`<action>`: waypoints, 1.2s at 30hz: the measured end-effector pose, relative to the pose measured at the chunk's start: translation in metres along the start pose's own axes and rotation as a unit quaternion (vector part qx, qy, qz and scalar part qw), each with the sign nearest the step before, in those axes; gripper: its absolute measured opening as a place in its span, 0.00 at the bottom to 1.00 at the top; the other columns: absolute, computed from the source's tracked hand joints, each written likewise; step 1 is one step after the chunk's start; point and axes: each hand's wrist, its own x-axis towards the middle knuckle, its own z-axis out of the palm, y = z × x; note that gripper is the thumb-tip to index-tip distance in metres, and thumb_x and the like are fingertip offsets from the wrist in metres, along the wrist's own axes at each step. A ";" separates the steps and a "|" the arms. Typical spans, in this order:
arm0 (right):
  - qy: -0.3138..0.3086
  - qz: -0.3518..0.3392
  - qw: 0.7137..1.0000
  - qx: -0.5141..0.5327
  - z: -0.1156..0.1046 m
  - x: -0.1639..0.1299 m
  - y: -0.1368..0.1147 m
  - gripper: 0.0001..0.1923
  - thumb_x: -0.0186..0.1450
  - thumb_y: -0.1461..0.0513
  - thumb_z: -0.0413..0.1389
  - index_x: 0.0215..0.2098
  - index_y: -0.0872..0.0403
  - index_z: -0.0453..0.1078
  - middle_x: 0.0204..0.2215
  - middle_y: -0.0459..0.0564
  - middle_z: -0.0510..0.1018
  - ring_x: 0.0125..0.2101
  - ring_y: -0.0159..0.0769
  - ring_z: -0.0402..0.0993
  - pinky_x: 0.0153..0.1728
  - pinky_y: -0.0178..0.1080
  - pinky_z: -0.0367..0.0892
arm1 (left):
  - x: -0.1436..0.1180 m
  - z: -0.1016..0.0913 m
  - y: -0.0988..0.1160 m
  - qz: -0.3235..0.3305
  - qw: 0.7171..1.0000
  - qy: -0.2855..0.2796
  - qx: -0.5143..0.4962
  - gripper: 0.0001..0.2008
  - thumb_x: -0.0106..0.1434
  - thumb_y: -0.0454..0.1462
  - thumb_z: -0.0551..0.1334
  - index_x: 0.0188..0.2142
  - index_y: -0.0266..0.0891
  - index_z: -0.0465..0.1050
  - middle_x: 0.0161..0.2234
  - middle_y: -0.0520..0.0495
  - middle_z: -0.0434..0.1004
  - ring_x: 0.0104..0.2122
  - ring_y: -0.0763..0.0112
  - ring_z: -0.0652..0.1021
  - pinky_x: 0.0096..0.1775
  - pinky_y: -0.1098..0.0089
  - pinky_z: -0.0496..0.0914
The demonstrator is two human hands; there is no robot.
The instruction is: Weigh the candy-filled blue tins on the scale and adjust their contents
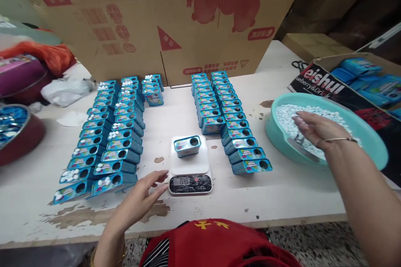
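One blue candy tin (pixel 187 146) sits on the digital scale (pixel 188 168), likely light, stiff, slick: I'd pinch its long sides; left hand (pixel 142 196) loose, empty near it, right hand (pixel 313 128) over turquoise basin (pixel 278 139), grip unclear.

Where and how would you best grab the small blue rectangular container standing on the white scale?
Probably pinch the blue container across its long sides, coming from the left: it stands upright, and its round opening sits at the right end of the top.

Right fingers (pixel 301 122) blurred over white pellets (pixel 285 117), anything between them probably hidden.
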 end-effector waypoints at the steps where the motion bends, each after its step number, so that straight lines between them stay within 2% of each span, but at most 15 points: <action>1: -0.017 0.011 1.000 0.006 0.019 -0.007 -0.008 0.16 0.49 0.52 0.67 0.28 0.50 0.68 0.28 0.50 0.69 0.25 0.32 0.61 0.20 0.37 0.53 | 0.000 0.000 0.000 0.000 1.000 -0.002 0.000 0.21 0.64 0.51 0.55 0.51 0.44 0.69 0.48 0.45 0.76 0.46 0.63 0.77 0.42 0.66 0.75; 4: -0.099 0.033 0.994 0.024 0.083 -0.030 -0.031 0.18 0.48 0.55 0.68 0.34 0.54 0.72 0.31 0.51 0.73 0.26 0.29 0.65 0.19 0.33 0.53 | 0.001 0.002 0.000 0.008 1.000 0.001 -0.004 0.21 0.64 0.50 0.55 0.51 0.44 0.69 0.48 0.44 0.76 0.46 0.63 0.77 0.42 0.65 0.75; 8: -0.289 0.075 0.954 0.028 0.162 -0.061 -0.056 0.16 0.52 0.55 0.65 0.34 0.56 0.70 0.24 0.45 0.72 0.20 0.23 0.61 0.16 0.29 0.49 | 0.004 0.005 -0.001 0.024 1.000 0.012 -0.010 0.20 0.65 0.49 0.55 0.51 0.44 0.69 0.47 0.45 0.76 0.45 0.64 0.77 0.46 0.63 0.73; 11: -0.368 0.034 0.927 -0.058 0.199 -0.073 -0.064 0.09 0.56 0.59 0.61 0.31 0.57 0.70 0.17 0.41 0.68 0.17 0.23 0.60 0.16 0.29 0.51 | 0.005 0.006 -0.002 0.024 0.999 0.023 -0.011 0.19 0.65 0.49 0.55 0.51 0.44 0.69 0.47 0.45 0.76 0.44 0.65 0.77 0.45 0.64 0.74; 14: -0.377 -0.030 0.911 -0.164 0.218 -0.075 -0.067 0.03 0.58 0.64 0.58 0.29 0.57 0.71 0.12 0.38 0.65 0.15 0.23 0.59 0.16 0.29 0.52 | 0.004 0.006 -0.002 0.030 0.999 0.032 -0.009 0.19 0.65 0.49 0.55 0.50 0.44 0.70 0.47 0.45 0.76 0.43 0.65 0.77 0.43 0.64 0.74; 17: -0.379 -0.043 0.907 -0.181 0.222 -0.072 -0.069 0.02 0.58 0.66 0.57 0.28 0.57 0.71 0.11 0.37 0.65 0.14 0.22 0.57 0.16 0.29 0.51 | 0.006 0.005 0.003 0.058 0.997 0.058 0.001 0.16 0.66 0.47 0.54 0.48 0.43 0.71 0.44 0.46 0.77 0.40 0.66 0.77 0.41 0.65 0.74; 19: -0.394 -0.011 0.910 -0.130 0.219 -0.072 -0.071 0.03 0.58 0.63 0.58 0.29 0.57 0.71 0.11 0.37 0.64 0.14 0.22 0.56 0.16 0.29 0.49 | 0.013 0.005 0.009 0.084 0.990 0.115 0.020 0.16 0.66 0.46 0.54 0.50 0.43 0.68 0.44 0.45 0.75 0.39 0.67 0.76 0.38 0.67 0.73; 21: -0.407 0.039 0.911 -0.049 0.212 -0.077 -0.069 0.07 0.57 0.60 0.60 0.29 0.56 0.70 0.14 0.38 0.67 0.15 0.22 0.57 0.16 0.29 0.47 | 0.028 0.006 0.016 0.111 0.975 0.185 0.058 0.23 0.65 0.46 0.57 0.57 0.44 0.61 0.49 0.42 0.70 0.42 0.65 0.75 0.38 0.66 0.72; 23: -0.412 0.094 0.906 0.033 0.202 -0.088 -0.061 0.12 0.56 0.56 0.62 0.29 0.56 0.69 0.18 0.40 0.70 0.16 0.21 0.57 0.16 0.29 0.45 | 0.049 0.006 0.024 0.147 0.958 0.217 0.113 0.31 0.62 0.47 0.60 0.62 0.44 0.53 0.53 0.39 0.65 0.47 0.60 0.72 0.44 0.62 0.71; 25: -0.418 0.154 0.890 0.095 0.192 -0.105 -0.045 0.15 0.54 0.53 0.63 0.29 0.57 0.69 0.20 0.42 0.71 0.15 0.20 0.56 0.15 0.29 0.42 | 0.073 0.007 0.035 0.195 0.948 0.194 0.162 0.29 0.62 0.46 0.60 0.60 0.43 0.55 0.51 0.39 0.67 0.48 0.58 0.71 0.46 0.58 0.69; 27: -0.426 0.223 0.866 0.136 0.182 -0.126 -0.022 0.17 0.54 0.51 0.63 0.29 0.57 0.69 0.20 0.43 0.71 0.14 0.19 0.55 0.14 0.30 0.39 | 0.095 0.010 0.048 0.240 0.939 0.156 0.191 0.19 0.65 0.42 0.57 0.54 0.41 0.62 0.44 0.42 0.71 0.44 0.58 0.72 0.44 0.58 0.69; 30: -0.409 0.292 0.846 0.177 0.171 -0.151 0.015 0.20 0.54 0.49 0.62 0.28 0.58 0.69 0.19 0.43 0.70 0.12 0.20 0.55 0.13 0.30 0.38 | 0.118 0.021 0.070 0.303 0.927 0.138 0.174 0.15 0.66 0.39 0.56 0.51 0.40 0.62 0.42 0.42 0.72 0.43 0.60 0.72 0.43 0.60 0.69; 32: -0.380 0.302 0.855 0.184 0.166 -0.159 0.036 0.21 0.52 0.47 0.63 0.27 0.58 0.68 0.18 0.43 0.70 0.12 0.19 0.54 0.13 0.31 0.37 | 0.130 0.031 0.081 0.343 0.919 0.146 0.127 0.16 0.65 0.38 0.56 0.52 0.40 0.61 0.45 0.42 0.71 0.45 0.61 0.72 0.44 0.61 0.69; 34: -0.316 0.291 0.887 0.170 0.166 -0.158 0.054 0.25 0.49 0.45 0.64 0.28 0.58 0.69 0.18 0.42 0.69 0.12 0.19 0.52 0.13 0.30 0.37 | 0.141 0.041 0.086 0.357 0.917 0.163 0.075 0.16 0.65 0.37 0.57 0.52 0.40 0.60 0.45 0.42 0.70 0.45 0.63 0.72 0.44 0.63 0.69; 36: -0.237 0.274 0.920 0.150 0.171 -0.149 0.069 0.28 0.45 0.43 0.64 0.31 0.57 0.69 0.18 0.40 0.68 0.12 0.19 0.52 0.14 0.30 0.37 | 0.151 0.047 0.085 0.343 0.920 0.186 0.037 0.15 0.64 0.36 0.58 0.51 0.40 0.61 0.44 0.43 0.70 0.44 0.65 0.72 0.43 0.65 0.69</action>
